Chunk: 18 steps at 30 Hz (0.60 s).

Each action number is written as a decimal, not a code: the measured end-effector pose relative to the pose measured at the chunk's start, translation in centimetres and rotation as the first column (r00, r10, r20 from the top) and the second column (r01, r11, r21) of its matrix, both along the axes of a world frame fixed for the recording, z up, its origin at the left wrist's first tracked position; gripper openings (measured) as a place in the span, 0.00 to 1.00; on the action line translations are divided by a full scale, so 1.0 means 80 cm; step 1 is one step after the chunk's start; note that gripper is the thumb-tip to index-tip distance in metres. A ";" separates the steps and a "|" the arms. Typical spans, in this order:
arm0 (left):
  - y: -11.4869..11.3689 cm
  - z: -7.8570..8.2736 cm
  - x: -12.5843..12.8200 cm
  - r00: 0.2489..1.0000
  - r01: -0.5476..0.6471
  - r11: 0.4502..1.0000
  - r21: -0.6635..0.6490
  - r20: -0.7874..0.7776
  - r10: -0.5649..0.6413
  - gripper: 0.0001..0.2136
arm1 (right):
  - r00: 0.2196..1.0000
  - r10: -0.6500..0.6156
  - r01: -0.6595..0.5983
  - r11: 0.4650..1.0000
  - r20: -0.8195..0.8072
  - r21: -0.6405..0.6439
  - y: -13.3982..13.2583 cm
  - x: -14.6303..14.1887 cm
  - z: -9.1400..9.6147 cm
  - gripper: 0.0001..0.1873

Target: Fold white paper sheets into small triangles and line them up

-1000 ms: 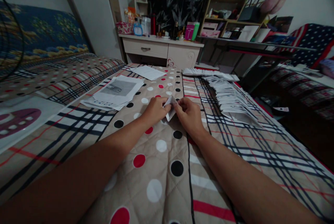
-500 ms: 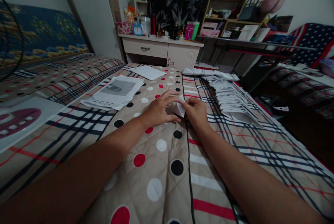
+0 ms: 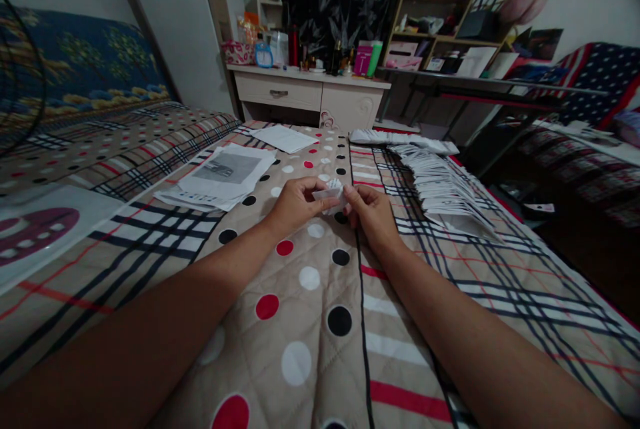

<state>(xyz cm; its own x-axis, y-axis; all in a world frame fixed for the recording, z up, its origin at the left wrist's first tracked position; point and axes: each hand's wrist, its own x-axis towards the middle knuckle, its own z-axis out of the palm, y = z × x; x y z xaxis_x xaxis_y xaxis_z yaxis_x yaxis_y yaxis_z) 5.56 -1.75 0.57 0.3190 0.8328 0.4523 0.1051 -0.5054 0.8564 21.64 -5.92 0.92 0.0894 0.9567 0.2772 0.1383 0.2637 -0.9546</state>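
A small folded piece of white paper (image 3: 332, 194) with some print on it is held between my hands, just above the bedspread. My left hand (image 3: 299, 201) pinches its left side between thumb and fingers. On the other side, the fingertips of my right hand (image 3: 369, 208) are closed on the paper's right edge. Part of the paper is hidden by the fingers. To the right, a long row of folded white papers (image 3: 440, 182) lies close-packed. Left of my hands is a stack of printed sheets (image 3: 225, 172), the top one with a grey picture.
Further back lies a white sheet (image 3: 284, 138). A plastic bag with a purple print (image 3: 45, 226) rests at the left edge. Beyond the patterned bedspread (image 3: 280, 362) stand a white dresser (image 3: 280, 90) with bottles on top and a shelf (image 3: 435, 36).
The paper has been turned and looks more compact. My left hand has gone from spread fingers over it to a pinch on its left side. My right hand has stayed close by.
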 end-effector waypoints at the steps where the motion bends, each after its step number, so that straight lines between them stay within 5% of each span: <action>1: 0.001 0.000 0.000 0.999 -0.011 1.000 -0.016 0.032 0.011 0.16 | 1.000 0.009 -0.009 1.000 0.005 -0.001 -0.001 0.000 0.000 0.24; 8: -0.003 0.003 -0.002 0.995 0.051 0.992 -0.111 0.090 -0.041 0.23 | 0.997 -0.030 0.031 0.999 0.071 -0.021 0.001 -0.002 -0.003 0.20; 12: -0.007 0.005 -0.001 0.998 0.058 0.993 -0.105 0.027 -0.055 0.18 | 0.994 -0.091 0.088 0.995 0.056 0.049 0.005 -0.001 -0.006 0.15; 18: -0.007 -0.002 0.001 0.990 0.142 0.969 -0.201 0.004 -0.144 0.25 | 0.998 -0.051 0.045 0.989 0.038 0.143 0.003 -0.003 -0.004 0.06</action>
<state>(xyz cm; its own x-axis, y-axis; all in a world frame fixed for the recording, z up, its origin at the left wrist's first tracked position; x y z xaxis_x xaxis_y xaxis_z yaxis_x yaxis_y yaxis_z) 5.62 -2.28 0.39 0.4455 0.8513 0.2772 0.0537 -0.3345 0.9409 21.42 -5.71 0.60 0.1201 0.9022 0.4143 0.1934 0.3881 -0.9011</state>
